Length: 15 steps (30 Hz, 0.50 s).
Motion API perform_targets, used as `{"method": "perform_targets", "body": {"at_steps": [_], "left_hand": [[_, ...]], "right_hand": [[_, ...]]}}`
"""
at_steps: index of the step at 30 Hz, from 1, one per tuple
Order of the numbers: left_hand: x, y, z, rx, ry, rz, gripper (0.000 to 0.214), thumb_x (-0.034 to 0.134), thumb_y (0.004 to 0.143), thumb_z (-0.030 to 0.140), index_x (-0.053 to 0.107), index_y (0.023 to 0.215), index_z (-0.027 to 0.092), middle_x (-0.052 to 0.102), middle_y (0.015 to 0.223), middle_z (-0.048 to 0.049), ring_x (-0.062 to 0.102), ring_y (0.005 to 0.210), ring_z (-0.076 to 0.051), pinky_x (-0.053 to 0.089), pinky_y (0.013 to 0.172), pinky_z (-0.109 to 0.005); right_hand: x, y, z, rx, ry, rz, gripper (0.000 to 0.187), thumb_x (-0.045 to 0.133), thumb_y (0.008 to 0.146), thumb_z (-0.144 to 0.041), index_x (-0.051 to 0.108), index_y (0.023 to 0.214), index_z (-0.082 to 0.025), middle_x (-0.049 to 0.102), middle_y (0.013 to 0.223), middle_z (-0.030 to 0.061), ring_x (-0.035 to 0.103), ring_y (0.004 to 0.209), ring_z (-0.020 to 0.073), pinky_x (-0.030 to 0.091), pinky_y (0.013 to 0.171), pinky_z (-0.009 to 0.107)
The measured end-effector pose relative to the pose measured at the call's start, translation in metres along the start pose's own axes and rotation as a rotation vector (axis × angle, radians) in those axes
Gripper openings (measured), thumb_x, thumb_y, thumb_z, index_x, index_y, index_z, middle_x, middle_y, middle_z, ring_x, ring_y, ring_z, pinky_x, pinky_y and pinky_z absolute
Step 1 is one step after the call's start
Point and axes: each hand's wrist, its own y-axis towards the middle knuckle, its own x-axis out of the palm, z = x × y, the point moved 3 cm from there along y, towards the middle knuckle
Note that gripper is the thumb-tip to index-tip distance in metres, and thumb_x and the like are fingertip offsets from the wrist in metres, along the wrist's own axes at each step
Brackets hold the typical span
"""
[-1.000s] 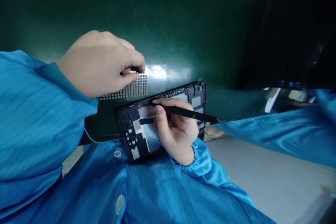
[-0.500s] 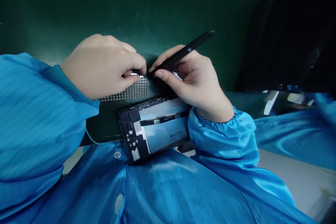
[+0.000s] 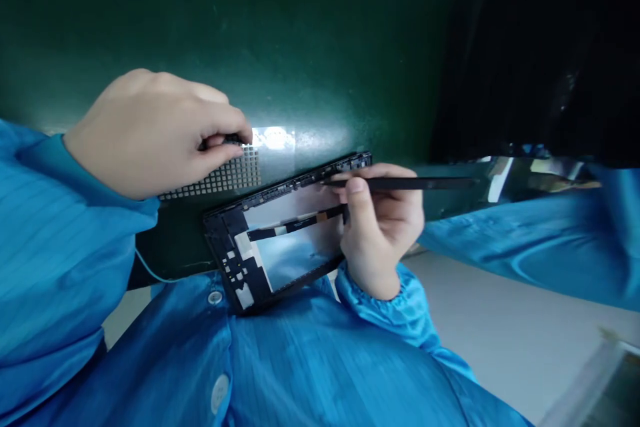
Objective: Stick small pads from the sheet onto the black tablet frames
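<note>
I had right hand (image 3: 385,230) gripping tool (image 3: 425,183), tip over tablet (image 3: 300,255). Left hand (image 3: 157,133) curled at sheet (image 3: 230,177), grip unclear. Tablet overhung table's (image 3: 310,47) near edge.

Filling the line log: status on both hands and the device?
Left hand at sheet of small squares, grip unclear. Right hand holding black tool, tip near far edge of open device. Right hand partly hiding device's right end.

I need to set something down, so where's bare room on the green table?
The green table looks bare beyond the left hand and right hand, up to the dark area at right. Crowded: around the gridded sheet, open device and black tool.
</note>
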Motion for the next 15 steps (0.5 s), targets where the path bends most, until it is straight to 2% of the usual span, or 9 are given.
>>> {"method": "perform_targets", "body": {"at_steps": [5, 9, 12, 15], "left_hand": [[-0.001, -0.002, -0.001, -0.005, -0.001, 0.006, 0.057, 0.031, 0.111, 0.052, 0.085, 0.123, 0.035, 0.082, 0.116, 0.0006, 0.056, 0.078, -0.017, 0.028, 0.071, -0.038], [0.0, -0.002, -0.002, -0.011, 0.012, 0.009, 0.058, 0.031, 0.112, 0.053, 0.084, 0.125, 0.033, 0.081, 0.118, 0.0008, 0.056, 0.081, -0.015, 0.026, 0.072, -0.036], [-0.001, -0.002, -0.002, -0.013, 0.013, 0.01, 0.059, 0.031, 0.112, 0.055, 0.085, 0.124, 0.033, 0.081, 0.114, 0.0002, 0.055, 0.081, -0.015, 0.026, 0.072, -0.035], [-0.002, -0.002, -0.001, -0.011, 0.006, -0.009, 0.059, 0.03, 0.112, 0.051, 0.085, 0.125, 0.034, 0.081, 0.111, -0.0008, 0.055, 0.081, -0.015, 0.028, 0.072, -0.036]], "right_hand": [[0.006, -0.011, 0.013, -0.019, -0.029, -0.03, 0.013, 0.072, 0.108, -0.027, 0.07, 0.12, -0.029, 0.078, 0.108, 0.0019, 0.083, 0.102, 0.0184, 0.071, 0.09, 0.036], [0.003, -0.009, 0.006, -0.033, -0.144, -0.052, 0.013, 0.072, 0.107, -0.025, 0.07, 0.12, -0.029, 0.079, 0.106, 0.002, 0.081, 0.101, 0.019, 0.07, 0.09, 0.038], [-0.002, 0.0, -0.01, -0.065, -0.294, -0.16, 0.013, 0.073, 0.106, -0.024, 0.072, 0.118, -0.028, 0.079, 0.104, 0.003, 0.08, 0.104, 0.0225, 0.069, 0.091, 0.043], [0.003, 0.027, -0.023, -0.057, -0.267, -0.298, 0.011, 0.076, 0.106, -0.028, 0.073, 0.117, -0.027, 0.08, 0.105, 0.0024, 0.081, 0.102, 0.0228, 0.069, 0.089, 0.043]]}}
